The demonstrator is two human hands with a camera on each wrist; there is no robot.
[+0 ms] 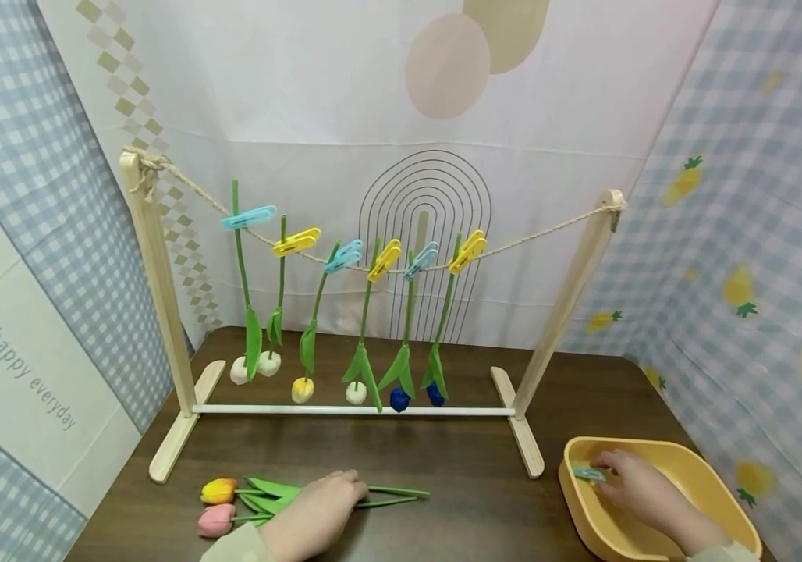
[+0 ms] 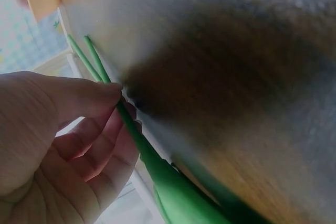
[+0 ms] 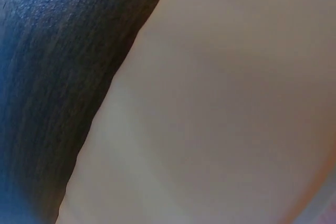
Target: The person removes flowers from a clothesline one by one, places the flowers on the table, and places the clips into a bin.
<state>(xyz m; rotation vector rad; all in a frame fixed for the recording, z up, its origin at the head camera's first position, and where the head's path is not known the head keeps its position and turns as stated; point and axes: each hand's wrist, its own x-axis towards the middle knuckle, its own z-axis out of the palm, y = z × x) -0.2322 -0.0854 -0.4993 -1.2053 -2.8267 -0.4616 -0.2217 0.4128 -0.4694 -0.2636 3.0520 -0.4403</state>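
Observation:
My left hand [image 1: 324,511] is low over the table, its thumb and fingers pinching green artificial tulip stems [image 2: 128,116]. Two stem ends stick out past the thumb in the left wrist view. The yellow-orange bloom [image 1: 218,491] and the pink bloom [image 1: 216,521] lie to the left of that hand. Inside the yellow basin, my right hand [image 1: 643,492] pinches a light blue clothespin [image 1: 588,474] between thumb and fingers. A pale, blurred surface fills most of the right wrist view, where neither fingers nor clothespin can be made out.
Behind the hands stands a wooden rack [image 1: 162,289] with a rope [image 1: 548,239] strung across. Blue and yellow clothespins [image 1: 470,251] hold several tulips [image 1: 399,398] upside down on it. The yellow basin [image 1: 573,507] is at the table's right, beside the rack's foot [image 1: 527,449].

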